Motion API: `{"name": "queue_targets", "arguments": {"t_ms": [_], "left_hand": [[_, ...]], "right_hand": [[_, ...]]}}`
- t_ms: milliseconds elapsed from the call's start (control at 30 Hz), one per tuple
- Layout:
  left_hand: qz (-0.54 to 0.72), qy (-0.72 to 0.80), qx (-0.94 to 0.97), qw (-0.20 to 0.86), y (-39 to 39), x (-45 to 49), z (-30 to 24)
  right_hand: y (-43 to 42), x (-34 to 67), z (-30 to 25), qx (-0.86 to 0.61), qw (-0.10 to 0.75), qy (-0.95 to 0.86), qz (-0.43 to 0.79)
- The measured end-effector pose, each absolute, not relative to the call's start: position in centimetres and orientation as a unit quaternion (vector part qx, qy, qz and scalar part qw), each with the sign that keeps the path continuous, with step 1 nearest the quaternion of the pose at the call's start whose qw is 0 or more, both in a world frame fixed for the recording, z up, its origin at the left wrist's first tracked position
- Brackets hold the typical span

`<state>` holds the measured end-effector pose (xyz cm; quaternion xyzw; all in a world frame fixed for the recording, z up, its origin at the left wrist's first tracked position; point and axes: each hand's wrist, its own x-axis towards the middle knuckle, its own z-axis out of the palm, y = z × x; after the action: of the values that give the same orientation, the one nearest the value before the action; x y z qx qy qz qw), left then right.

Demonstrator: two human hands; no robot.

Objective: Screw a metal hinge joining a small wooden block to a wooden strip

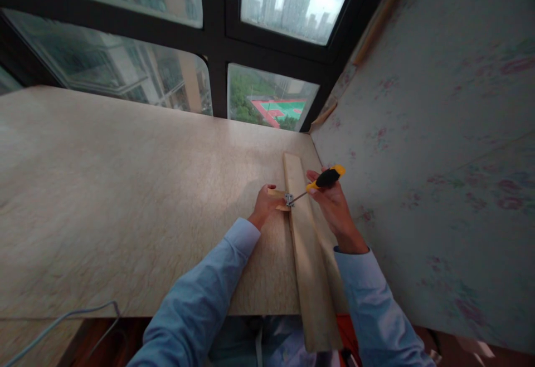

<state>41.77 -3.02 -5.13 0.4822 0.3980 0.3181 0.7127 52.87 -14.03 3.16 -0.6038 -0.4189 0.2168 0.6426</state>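
Observation:
A long wooden plank (308, 244) lies on the sill, its near end sticking out past the front edge. A small metal hinge (289, 200) sits at the plank's left edge, by a short, thin wooden piece (277, 192). My left hand (266, 204) is closed on that piece, holding it against the plank's side. In my right hand (334, 208) is a screwdriver (328, 177) with a yellow and black handle. Its shaft slants down to the left, and the tip is at the hinge. Any screw there is too small to make out.
The pale marble-patterned sill (125, 189) runs left beneath a dark-framed window (217, 49). A wall with floral paper (438, 161) rises close by my right hand. A grey cable (71, 312) hangs over the sill's front edge at the lower left.

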Motion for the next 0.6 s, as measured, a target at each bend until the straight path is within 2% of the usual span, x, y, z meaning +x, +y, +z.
{"name": "queue_targets", "arguments": {"t_ms": [133,333,400,600], "left_hand": [[0.316,0.394,0.480,0.718,-3.0,41.8,-5.3],[0.313,0.399,0.478,0.717,-3.0,41.7,-5.0],[0.314,0.400,0.481,0.714,-3.0,41.7,-5.0],[0.311,0.386,0.491,0.717,-3.0,41.7,-5.1]], "right_hand": [[-14.2,53.0,3.8,-0.608,0.650,-0.393,0.231],[-13.5,53.2,3.4,-0.754,0.553,-0.355,0.015],[-13.5,53.0,3.0,-0.731,0.562,-0.386,0.032],[-14.4,52.8,3.2,-0.615,0.618,-0.439,0.216]]}}
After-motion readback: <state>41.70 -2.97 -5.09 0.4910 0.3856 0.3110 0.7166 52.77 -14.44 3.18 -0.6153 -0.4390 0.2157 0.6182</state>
